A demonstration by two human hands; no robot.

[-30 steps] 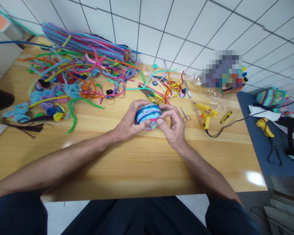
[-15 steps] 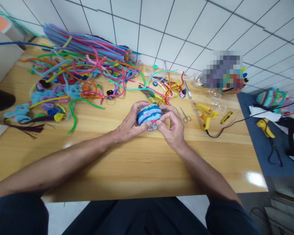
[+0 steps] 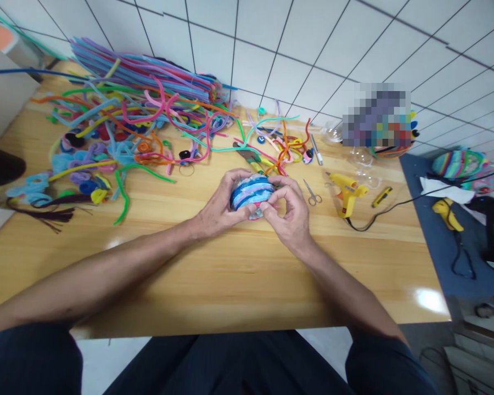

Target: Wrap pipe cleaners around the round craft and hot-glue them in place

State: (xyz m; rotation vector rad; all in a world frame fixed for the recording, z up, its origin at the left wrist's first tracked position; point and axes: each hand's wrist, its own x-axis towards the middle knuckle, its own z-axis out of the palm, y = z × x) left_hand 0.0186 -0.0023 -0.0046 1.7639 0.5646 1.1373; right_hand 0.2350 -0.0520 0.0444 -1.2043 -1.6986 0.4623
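Note:
Between my hands is a ball wrapped in pipe cleaners (image 3: 252, 191), striped in blues and lilac with a bit of pink low on its near side. My left hand (image 3: 223, 208) curls round its left side, thumb across the front. My right hand (image 3: 288, 213) grips its right side, with thumb and forefinger pressing near the pink strip. The ball is held above the wooden table (image 3: 214, 280), and its underside is hidden. Just behind it lie green-handled pliers (image 3: 252, 158). Small scissors (image 3: 313, 195) rest to the right of my right hand.
Loose pipe cleaners (image 3: 127, 170) and a thick bundle of them (image 3: 148, 71) spread over the back left. A yellow glue gun (image 3: 346, 193) with a trailing cord and a yellow utility knife (image 3: 381, 197) lie at right. Clear plastic domes (image 3: 360, 156) stand near the tiled wall (image 3: 259, 44).
My right thumb has shifted very slightly left on the ball's pink strip. Both hands keep their hold, and the table items look unchanged.

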